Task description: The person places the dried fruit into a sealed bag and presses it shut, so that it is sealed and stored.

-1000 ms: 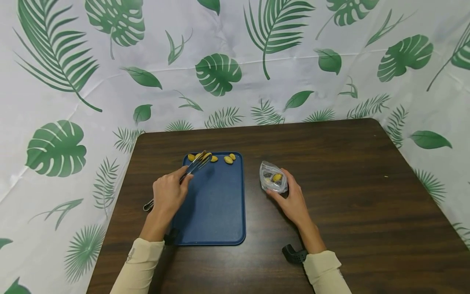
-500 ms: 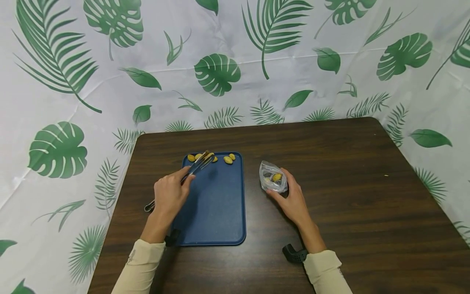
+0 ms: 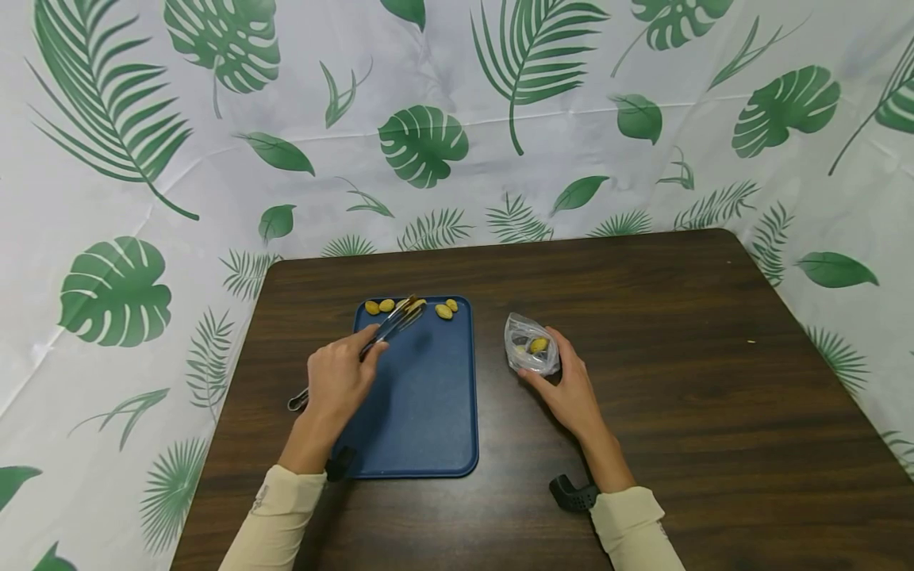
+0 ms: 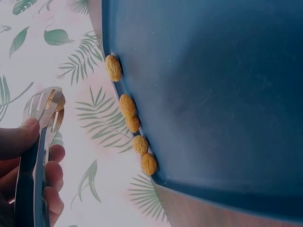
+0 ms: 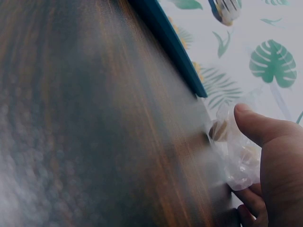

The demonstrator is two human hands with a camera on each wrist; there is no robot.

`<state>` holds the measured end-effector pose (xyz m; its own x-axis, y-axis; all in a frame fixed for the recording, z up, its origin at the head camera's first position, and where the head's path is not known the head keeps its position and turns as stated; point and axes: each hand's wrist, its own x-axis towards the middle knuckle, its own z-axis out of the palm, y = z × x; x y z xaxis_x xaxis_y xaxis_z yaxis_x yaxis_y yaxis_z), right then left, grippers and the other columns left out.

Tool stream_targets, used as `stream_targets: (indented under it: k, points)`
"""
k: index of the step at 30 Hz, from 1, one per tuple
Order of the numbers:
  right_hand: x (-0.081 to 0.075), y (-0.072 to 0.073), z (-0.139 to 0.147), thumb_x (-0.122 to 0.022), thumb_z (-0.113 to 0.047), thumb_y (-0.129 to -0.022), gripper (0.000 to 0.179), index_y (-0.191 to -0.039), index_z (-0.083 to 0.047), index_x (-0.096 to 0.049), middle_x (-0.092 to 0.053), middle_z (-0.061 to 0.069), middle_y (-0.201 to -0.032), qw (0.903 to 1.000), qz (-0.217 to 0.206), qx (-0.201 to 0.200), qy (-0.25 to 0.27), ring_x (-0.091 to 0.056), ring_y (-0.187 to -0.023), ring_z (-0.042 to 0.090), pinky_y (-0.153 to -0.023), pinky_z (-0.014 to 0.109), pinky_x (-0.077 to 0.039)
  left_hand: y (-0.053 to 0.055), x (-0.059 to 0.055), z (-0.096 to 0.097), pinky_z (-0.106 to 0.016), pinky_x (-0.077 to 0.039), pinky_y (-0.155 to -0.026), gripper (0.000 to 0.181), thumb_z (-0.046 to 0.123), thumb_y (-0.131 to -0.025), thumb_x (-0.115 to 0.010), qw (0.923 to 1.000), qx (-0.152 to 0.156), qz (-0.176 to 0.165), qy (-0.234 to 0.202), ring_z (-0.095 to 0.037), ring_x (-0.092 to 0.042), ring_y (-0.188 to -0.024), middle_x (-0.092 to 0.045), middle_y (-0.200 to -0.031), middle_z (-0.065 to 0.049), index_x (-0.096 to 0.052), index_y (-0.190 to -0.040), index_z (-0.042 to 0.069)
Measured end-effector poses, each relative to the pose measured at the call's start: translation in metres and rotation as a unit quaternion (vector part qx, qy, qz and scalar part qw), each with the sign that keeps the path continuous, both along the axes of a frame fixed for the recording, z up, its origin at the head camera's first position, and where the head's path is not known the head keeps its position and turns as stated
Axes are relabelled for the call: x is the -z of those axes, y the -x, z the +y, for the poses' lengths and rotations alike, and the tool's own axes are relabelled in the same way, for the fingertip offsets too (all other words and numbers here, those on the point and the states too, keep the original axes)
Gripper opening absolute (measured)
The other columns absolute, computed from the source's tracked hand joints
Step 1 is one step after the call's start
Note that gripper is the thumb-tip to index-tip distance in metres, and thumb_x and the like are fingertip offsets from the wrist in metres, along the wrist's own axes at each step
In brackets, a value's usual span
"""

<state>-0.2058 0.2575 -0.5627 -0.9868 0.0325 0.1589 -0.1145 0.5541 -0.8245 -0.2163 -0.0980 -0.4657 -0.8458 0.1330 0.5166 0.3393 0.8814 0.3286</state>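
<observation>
My left hand (image 3: 339, 381) grips metal tongs (image 3: 370, 341) above the far left part of a blue tray (image 3: 421, 412). Between the tong tips in the left wrist view is a wrinkled yellow oval piece (image 4: 59, 101), like dried fruit, partly covered by the metal. Several similar yellow pieces (image 4: 127, 105) lie along the tray's far edge. To the tray's right, my right hand (image 3: 567, 388) holds a clear plastic bag (image 3: 517, 329) between thumb and fingers on the table. Through the bag's opening a yellow piece (image 3: 539, 345) shows.
Both tray and bag are on a dark wood-grain table (image 3: 678, 396). A white cloth with green leaf prints (image 3: 424, 143) hangs behind and beside it. A tiny yellow scrap (image 3: 750, 342) lies at the right. Black wrist mounts (image 3: 571, 493) are on both forearms.
My left hand and the tongs have shifted a little to the right along the tray's far edge. My right hand and the bag stay in place.
</observation>
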Motion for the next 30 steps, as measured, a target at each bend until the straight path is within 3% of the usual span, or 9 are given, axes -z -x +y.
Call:
stream_targets:
  k: [8, 20, 30]
  points:
    - [0.001, 0.000, 0.000, -0.082, -0.039, -0.089, 0.086, -0.159, -0.019, -0.036, -0.050, 0.015, -0.156, 1.0000, -0.003, 0.000, -0.002, -0.046, -0.140, 0.043, -0.113, 0.066, -0.033, -0.002, -0.001, 0.006, -0.044, -0.049, -0.046, 0.035, 0.024, -0.089, -0.081, 0.9998, 0.017, 0.002, -0.005, -0.029, -0.068, -0.054, -0.080, -0.094, -0.019, -0.078, -0.117, 0.002]
    - [0.001, 0.000, 0.000, -0.082, -0.040, -0.089, 0.086, -0.159, -0.020, -0.036, -0.050, 0.014, -0.156, 1.0000, -0.003, 0.001, -0.002, -0.046, -0.141, 0.043, -0.113, 0.066, -0.032, -0.003, 0.000, 0.015, -0.045, -0.055, -0.051, 0.033, 0.020, -0.087, -0.083, 0.9989, 0.044, 0.017, -0.005, -0.031, -0.075, -0.067, -0.080, -0.100, -0.016, -0.079, -0.115, 0.003]
    - [0.001, 0.000, 0.000, -0.082, -0.038, -0.089, 0.086, -0.159, -0.019, -0.037, -0.051, 0.015, -0.155, 1.0000, -0.001, 0.001, -0.002, -0.047, -0.140, 0.043, -0.113, 0.066, -0.032, -0.004, -0.005, 0.024, -0.044, -0.056, -0.052, 0.035, 0.026, -0.090, -0.081, 0.9986, 0.053, -0.001, -0.005, -0.029, -0.075, -0.067, -0.080, -0.102, -0.015, -0.079, -0.117, 0.004]
